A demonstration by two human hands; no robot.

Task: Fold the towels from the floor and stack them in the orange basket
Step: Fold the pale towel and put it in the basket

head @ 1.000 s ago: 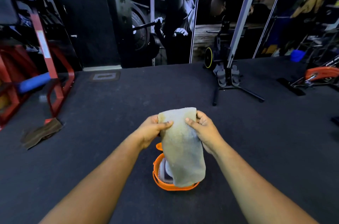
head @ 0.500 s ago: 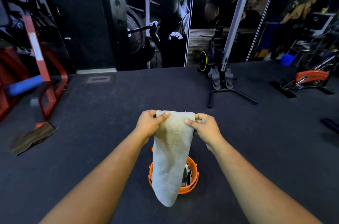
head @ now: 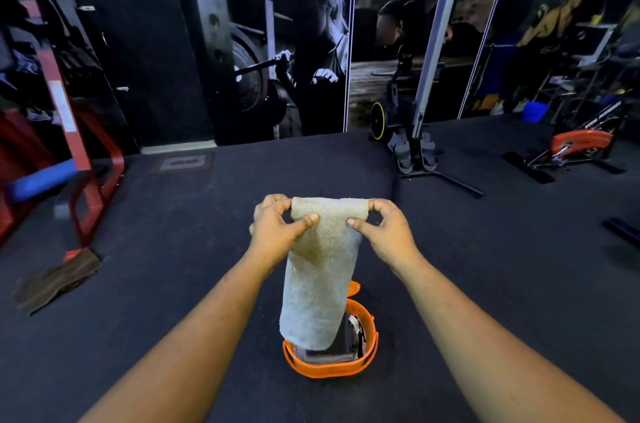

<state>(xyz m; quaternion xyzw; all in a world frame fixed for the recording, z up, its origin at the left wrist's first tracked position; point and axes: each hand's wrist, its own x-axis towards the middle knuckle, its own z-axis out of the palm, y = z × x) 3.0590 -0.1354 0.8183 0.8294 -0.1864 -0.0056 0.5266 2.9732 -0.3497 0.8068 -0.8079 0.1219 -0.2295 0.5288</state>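
Above the orange basket [head: 330, 369], both hands pinch the pale towel [head: 320, 270] by its top corners, left hand [head: 277, 232] and right hand [head: 388, 232] level. Lower it straight (folded towels already inside), keeping edges aligned, then release.

You hold a pale beige towel [head: 320, 270], folded into a long strip, hanging by its top edge directly above the orange basket [head: 332, 369]. Its lower end dips to the basket's rim. The round basket sits on the dark floor with folded cloth inside. A brown towel [head: 57, 280] lies crumpled well left of the basket.
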